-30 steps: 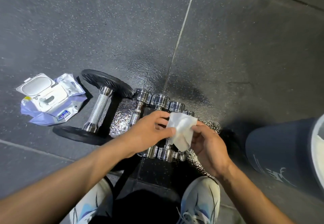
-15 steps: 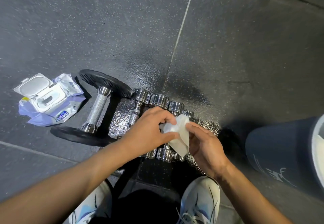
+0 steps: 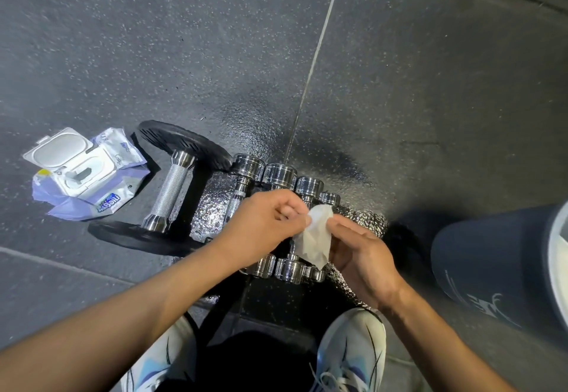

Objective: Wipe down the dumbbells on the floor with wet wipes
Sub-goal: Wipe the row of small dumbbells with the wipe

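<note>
Both hands pinch one wet wipe [image 3: 315, 238], the left hand [image 3: 264, 225] and right hand [image 3: 362, 256] folding it, probably to wipe the shiny dumbbells [image 3: 278, 175] just below it.

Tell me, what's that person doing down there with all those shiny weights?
The person is getting ready to clean them. Both the left hand and the right hand hold a white wet wipe above a row of small chrome dumbbells on the floor. A bigger dumbbell with black plates lies beside them, and the open pack of wipes sits to its left. The wipe isn't touching any dumbbell yet.
</note>
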